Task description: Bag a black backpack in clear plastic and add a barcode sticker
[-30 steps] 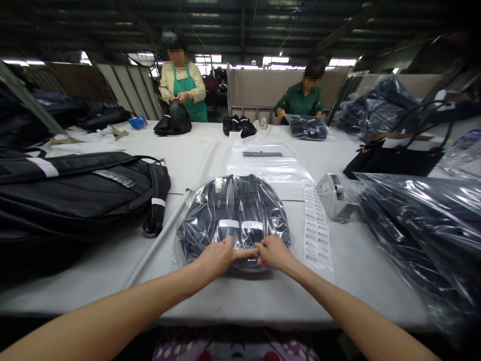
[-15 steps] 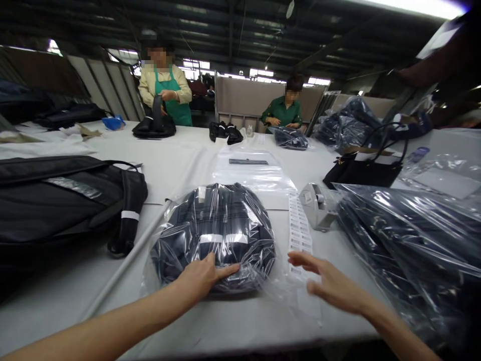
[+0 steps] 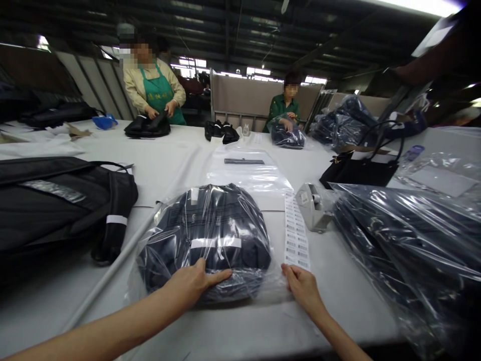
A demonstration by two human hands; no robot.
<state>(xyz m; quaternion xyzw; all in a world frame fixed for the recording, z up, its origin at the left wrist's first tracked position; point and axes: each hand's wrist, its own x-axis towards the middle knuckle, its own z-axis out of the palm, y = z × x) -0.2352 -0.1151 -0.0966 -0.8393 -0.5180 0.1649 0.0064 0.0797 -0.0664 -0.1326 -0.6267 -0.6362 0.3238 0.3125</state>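
Dark folded bag sealed in glossy clear polybag [image 3: 210, 235], left hand [image 3: 191, 285] flat on top, right hand [image 3: 302, 288] spread open at its four o'clock corner beside barcode label sheet [image 3: 295, 235].

Dim hall above me, bright strip light [image 3: 417, 6] top right. Glare streaks on plastic-wrapped bag [image 3: 206, 235] under my hands; around it, table [image 3: 240, 331] evenly lit, soft shadows. Frame edges warped, corners dark.

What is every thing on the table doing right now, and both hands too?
Bagged backpack: lying flat, wrapped in clear plastic.
Left hand: pressing flat on the backpack's near edge.
Right hand: open, fingers at the label sheet's near end.
Label sheet: lying flat.
Tape dispenser: standing, untouched.
Black backpack: lying unwrapped.
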